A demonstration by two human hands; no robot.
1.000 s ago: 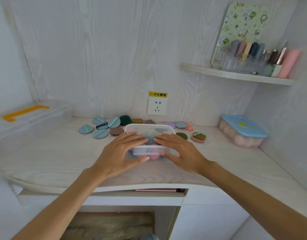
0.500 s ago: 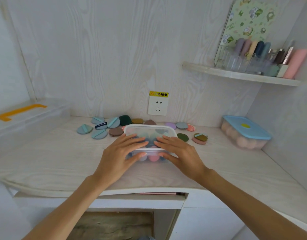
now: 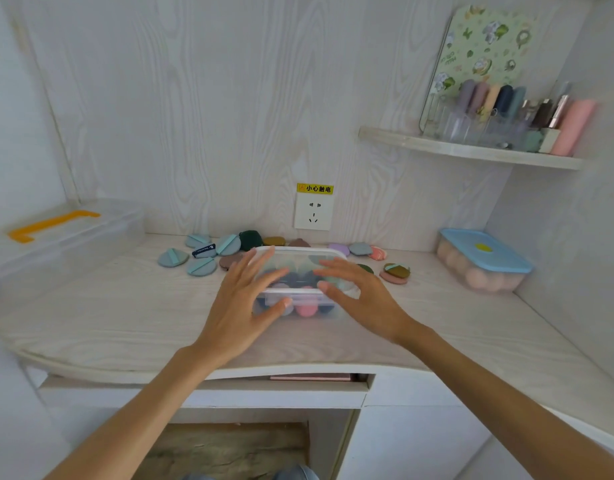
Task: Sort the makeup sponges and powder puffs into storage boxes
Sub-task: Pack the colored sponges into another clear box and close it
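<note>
Clear lidded box (image 3: 300,268) lies under both open hands' grip.

Landmark: white wall socket (image 3: 313,213) on the pale wood-grain back wall, above the desk (image 3: 90,306).
Sticker: yellow warning label (image 3: 314,188) just above the socket.
Shelf: corner shelf (image 3: 471,152) up and to the right of the socket.
On the shelf: floral board (image 3: 485,43) leaning upright, clear organizer (image 3: 471,128), pink tube (image 3: 574,128) at its right end.
</note>
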